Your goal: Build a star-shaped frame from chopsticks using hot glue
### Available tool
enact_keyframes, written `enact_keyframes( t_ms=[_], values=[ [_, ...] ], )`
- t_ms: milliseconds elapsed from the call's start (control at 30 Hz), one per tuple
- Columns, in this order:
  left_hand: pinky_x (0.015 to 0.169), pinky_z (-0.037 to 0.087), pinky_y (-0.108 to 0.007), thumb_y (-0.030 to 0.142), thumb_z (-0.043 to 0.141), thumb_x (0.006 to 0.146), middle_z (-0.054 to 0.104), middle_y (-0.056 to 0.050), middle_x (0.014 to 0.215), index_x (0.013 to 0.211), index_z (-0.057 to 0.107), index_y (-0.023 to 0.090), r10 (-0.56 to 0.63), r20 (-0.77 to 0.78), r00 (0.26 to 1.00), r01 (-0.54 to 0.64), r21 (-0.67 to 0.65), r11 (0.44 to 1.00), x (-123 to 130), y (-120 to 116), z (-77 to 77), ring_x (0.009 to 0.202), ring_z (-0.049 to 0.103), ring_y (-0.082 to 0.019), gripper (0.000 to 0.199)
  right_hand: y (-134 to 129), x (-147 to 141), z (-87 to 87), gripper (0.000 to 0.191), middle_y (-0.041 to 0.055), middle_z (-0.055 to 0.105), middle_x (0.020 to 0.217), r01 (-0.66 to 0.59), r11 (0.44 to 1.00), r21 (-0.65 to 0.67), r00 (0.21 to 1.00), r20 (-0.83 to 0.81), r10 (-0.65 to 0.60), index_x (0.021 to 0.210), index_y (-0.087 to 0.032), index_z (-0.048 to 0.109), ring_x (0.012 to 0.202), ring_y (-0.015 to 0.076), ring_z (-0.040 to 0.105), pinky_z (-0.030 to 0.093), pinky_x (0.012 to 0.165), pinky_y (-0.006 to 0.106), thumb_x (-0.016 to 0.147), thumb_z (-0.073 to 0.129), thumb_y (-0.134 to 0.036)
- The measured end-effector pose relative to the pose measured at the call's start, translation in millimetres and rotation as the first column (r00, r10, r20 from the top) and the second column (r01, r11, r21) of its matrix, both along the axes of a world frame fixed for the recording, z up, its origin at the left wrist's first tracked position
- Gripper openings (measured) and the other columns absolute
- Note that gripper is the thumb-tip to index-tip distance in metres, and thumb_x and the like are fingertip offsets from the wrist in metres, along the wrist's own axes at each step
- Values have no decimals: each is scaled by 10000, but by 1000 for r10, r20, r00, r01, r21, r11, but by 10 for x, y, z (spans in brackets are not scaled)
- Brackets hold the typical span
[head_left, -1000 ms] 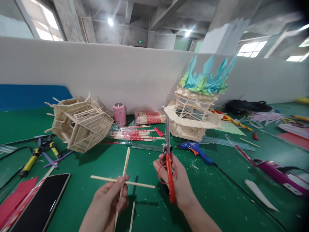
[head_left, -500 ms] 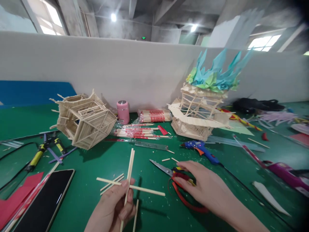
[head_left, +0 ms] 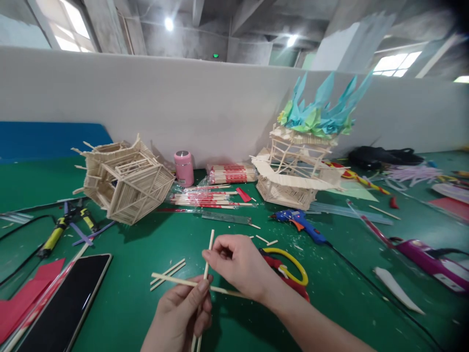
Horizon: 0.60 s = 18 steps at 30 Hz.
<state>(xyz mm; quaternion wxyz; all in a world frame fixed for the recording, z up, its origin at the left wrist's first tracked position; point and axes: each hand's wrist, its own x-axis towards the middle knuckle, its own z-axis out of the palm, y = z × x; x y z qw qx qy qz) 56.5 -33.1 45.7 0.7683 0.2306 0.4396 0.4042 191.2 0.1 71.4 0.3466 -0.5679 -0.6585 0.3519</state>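
Note:
My left hand (head_left: 186, 308) is closed on thin wooden sticks (head_left: 172, 280) that cross each other, pinched between thumb and fingers. One lies sideways; the others run upright, their lower ends below the hand. My right hand (head_left: 242, 266) is closed at the top of an upright wooden stick (head_left: 211, 242), its thumb and fingertips against it. The right hand covers part of the sideways stick. Behind the right wrist lie scissors (head_left: 302, 266) with red and yellow handles, their blades hidden. A few loose sticks (head_left: 166, 275) rest on the table left of my hands.
A blue glue gun (head_left: 300, 223) with a cord lies at right. Two stick-built models (head_left: 139, 190) (head_left: 293, 190) stand at the back, with a pink bottle (head_left: 183, 168) and stick packs (head_left: 232, 174) between them. A phone (head_left: 66, 303), pliers (head_left: 54, 237) and a purple tool (head_left: 428, 261) lie at the sides.
My right hand has left the scissors and moved left to the upright stick. The sticks in my left hand have tilted a little to the right. The view has shifted slightly.

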Motion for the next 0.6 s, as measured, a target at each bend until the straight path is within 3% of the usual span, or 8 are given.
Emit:
enact_keyframes(
  t_ms=[400,600],
  values=[
    [409,260,-184,332,705,619,530,22,485,671,641,117,15,109,994,-10,-46,999,10,-7,47,347,339,-21,231,-15,-36,38,232,-57,376,494,21,1000,3,999,-41,-21,527,-183,422,464,79,318,259,427,193,737,480,-262],
    [412,263,-187,351,700,614,508,29,474,625,607,123,7,83,997,-3,-48,999,4,-7,44,357,340,-28,247,-11,-9,36,220,-57,374,500,30,1000,3,997,-69,-30,529,-180,431,470,80,316,262,433,193,734,479,-247]
  ],
)
